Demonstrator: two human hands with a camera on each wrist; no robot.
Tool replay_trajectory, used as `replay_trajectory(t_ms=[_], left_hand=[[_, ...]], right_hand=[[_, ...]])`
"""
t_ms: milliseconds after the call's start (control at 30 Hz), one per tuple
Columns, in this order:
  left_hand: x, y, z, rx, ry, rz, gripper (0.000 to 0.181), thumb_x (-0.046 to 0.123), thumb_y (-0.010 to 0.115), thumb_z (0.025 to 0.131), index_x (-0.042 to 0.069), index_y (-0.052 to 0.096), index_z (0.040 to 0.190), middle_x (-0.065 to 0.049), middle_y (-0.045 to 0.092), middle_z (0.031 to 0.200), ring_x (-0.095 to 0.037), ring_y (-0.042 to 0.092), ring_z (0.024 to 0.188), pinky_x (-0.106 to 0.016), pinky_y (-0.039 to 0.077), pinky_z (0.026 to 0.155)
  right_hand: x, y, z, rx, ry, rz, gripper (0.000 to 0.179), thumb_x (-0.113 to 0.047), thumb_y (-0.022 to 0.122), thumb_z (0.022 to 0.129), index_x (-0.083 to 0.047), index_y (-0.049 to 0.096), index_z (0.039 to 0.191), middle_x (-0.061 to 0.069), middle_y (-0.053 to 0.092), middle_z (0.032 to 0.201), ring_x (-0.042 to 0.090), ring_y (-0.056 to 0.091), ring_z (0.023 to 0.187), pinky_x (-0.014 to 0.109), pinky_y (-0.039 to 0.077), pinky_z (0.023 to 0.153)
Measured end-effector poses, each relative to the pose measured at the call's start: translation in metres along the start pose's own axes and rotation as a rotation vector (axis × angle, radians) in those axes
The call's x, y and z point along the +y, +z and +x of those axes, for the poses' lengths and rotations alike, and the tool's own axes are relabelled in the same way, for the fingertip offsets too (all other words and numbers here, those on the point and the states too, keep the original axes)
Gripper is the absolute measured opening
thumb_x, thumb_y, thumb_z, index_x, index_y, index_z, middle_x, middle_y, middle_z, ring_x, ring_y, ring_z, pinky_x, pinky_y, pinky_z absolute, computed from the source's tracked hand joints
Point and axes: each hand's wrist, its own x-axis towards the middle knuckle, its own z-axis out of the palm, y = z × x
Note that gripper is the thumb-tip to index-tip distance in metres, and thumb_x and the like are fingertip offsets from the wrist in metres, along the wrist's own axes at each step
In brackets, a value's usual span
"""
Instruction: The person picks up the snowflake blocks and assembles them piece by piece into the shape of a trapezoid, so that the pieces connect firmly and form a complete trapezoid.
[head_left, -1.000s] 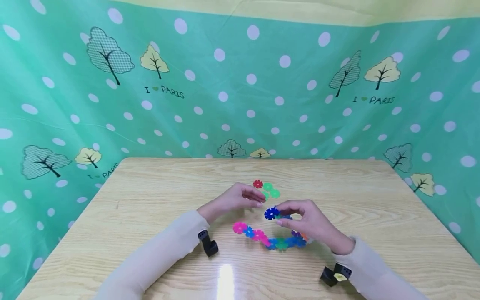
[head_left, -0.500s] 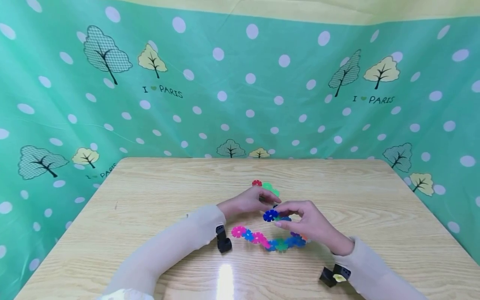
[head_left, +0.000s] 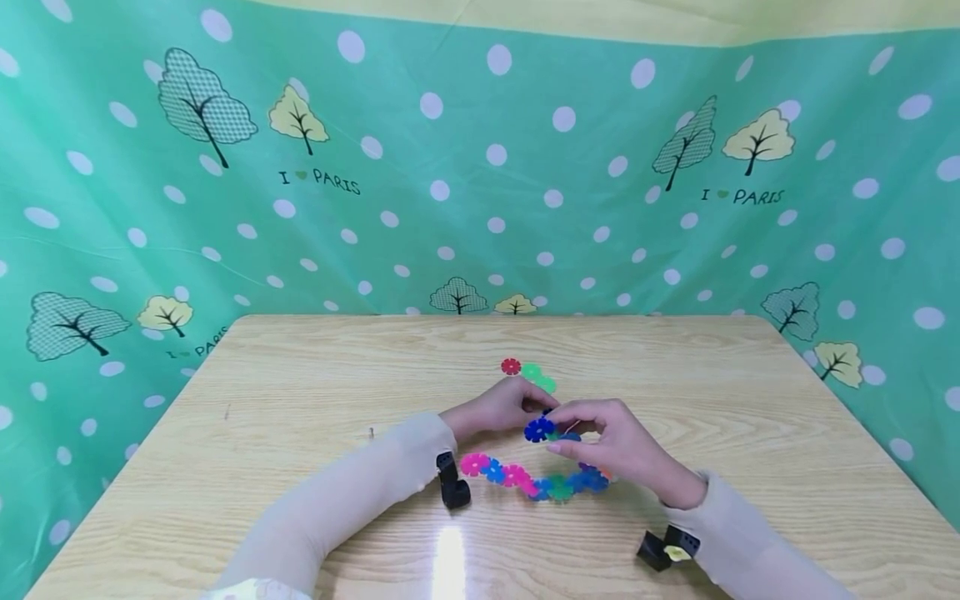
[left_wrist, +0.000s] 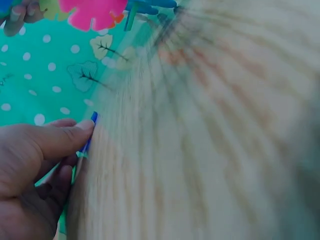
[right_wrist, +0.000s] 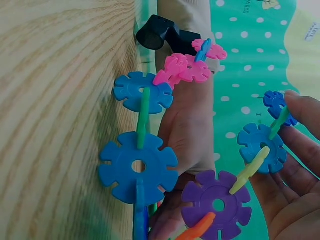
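A chain of notched flower-shaped plastic discs, with a pink disc [head_left: 474, 464] at one end, curves over the table. Its other end, at a dark blue disc [head_left: 538, 430], is pinched between thumb and fingers of my right hand [head_left: 618, 437]. Close up in the right wrist view are a purple disc [right_wrist: 217, 197] and a large blue disc [right_wrist: 138, 167] of this chain. Just left of the right hand, my left hand [head_left: 510, 406] pinches a blue disc [left_wrist: 92, 122], seen edge-on in the left wrist view. Its fingers are partly hidden in the head view.
Behind the left hand lie a loose red disc [head_left: 511, 367] and light green discs [head_left: 532, 372]. Black wrist cameras [head_left: 453, 485] sit on both sleeves. A green dotted cloth [head_left: 480, 167] hangs beyond the wooden table's [head_left: 300, 375] far edge.
My left hand has moved right, close to the right hand, mostly in the first half second. The right hand keeps its hold on the chain almost in place.
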Motion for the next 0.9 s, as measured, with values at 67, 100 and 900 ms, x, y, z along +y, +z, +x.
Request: replay_trajectory(t_ms=[67, 100, 900], left_hand=[[0.001, 0.0, -0.001, 0.004, 0.003, 0.025, 0.026, 0.009, 0.07, 0.085, 0.01, 0.071, 0.111, 0.001, 0.071, 0.102, -0.001, 0.061, 0.091, -0.017, 0.048, 0.083], [0.002, 0.0, -0.001, 0.005, -0.001, 0.029, 0.025, 0.009, 0.07, 0.085, 0.01, 0.071, 0.11, 0.001, 0.071, 0.102, -0.002, 0.061, 0.09, -0.017, 0.048, 0.083], [-0.001, -0.029, -0.043, 0.141, -0.135, 0.003, 0.023, 0.004, 0.075, 0.077, 0.01, 0.073, 0.1, 0.002, 0.069, 0.09, -0.011, 0.057, 0.078, -0.024, 0.05, 0.071]], right_hand=[[0.0, 0.0, 0.0, 0.005, -0.007, 0.003, 0.022, -0.012, 0.072, 0.083, -0.004, 0.07, 0.104, 0.007, 0.071, 0.1, 0.011, 0.065, 0.086, 0.027, 0.055, 0.073], [0.0, 0.001, 0.0, 0.007, -0.013, 0.004, 0.022, -0.012, 0.072, 0.083, -0.004, 0.07, 0.103, 0.008, 0.071, 0.1, 0.01, 0.065, 0.085, 0.027, 0.055, 0.073], [0.001, 0.002, 0.001, 0.027, 0.039, -0.026, 0.022, -0.016, 0.071, 0.085, -0.004, 0.071, 0.103, 0.009, 0.07, 0.101, 0.012, 0.066, 0.084, 0.027, 0.055, 0.074]])
